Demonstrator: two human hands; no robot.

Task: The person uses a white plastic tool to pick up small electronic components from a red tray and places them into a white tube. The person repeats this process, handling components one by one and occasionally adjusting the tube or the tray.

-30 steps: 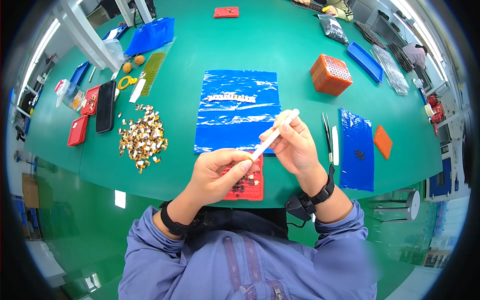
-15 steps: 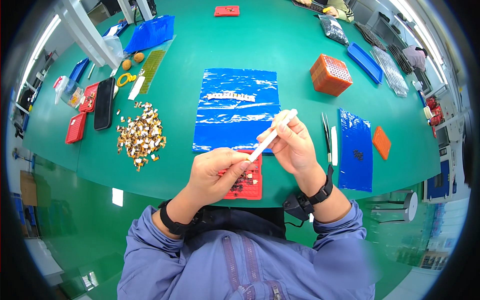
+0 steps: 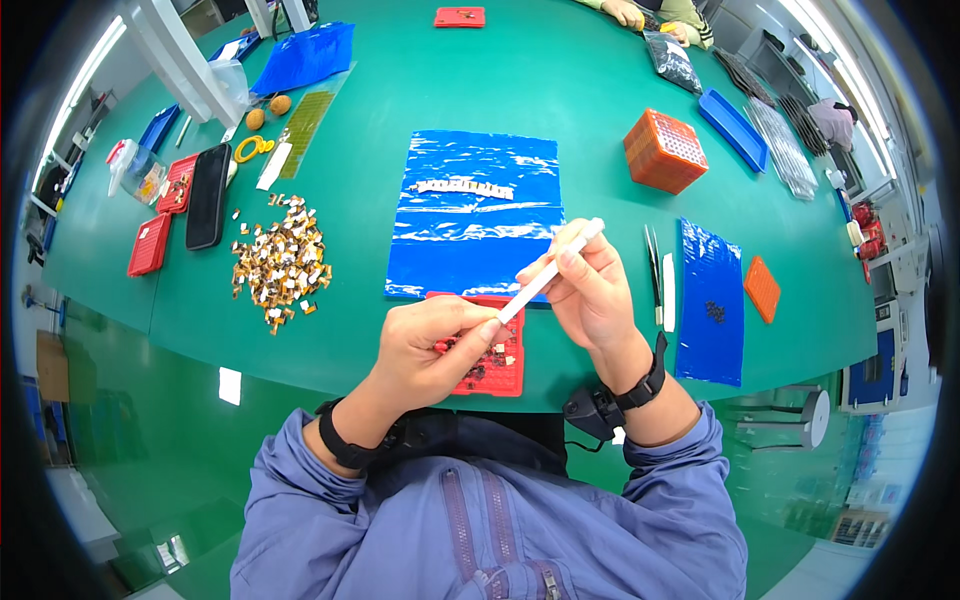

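Observation:
My right hand (image 3: 588, 285) grips a slim white stick (image 3: 535, 285), pen-like in shape, which slants from upper right to lower left. The lower end of the stick meets the pinched thumb and forefinger of my left hand (image 3: 430, 345); anything small between those fingertips is too tiny to make out. Partly covered by my left hand, a red tray (image 3: 510, 375) holds small dark and pale parts. Beyond it lies a blue sheet (image 3: 430, 250) with a row of small white pieces (image 3: 465, 187) across it.
Left of my hands lies a heap of small gold-and-white parts (image 3: 280, 262), near a black phone (image 3: 208, 197) and yellow scissors (image 3: 252, 149). To the right are tweezers (image 3: 655, 275), a smaller blue sheet (image 3: 712, 340) with dark bits, and an orange block stack (image 3: 665, 152). Across the table, a person's hands (image 3: 625, 12) show.
Both my hands and the white stick stay in almost the same position. The view has shifted slightly. Across the table, the other person's hands and sleeve show more.

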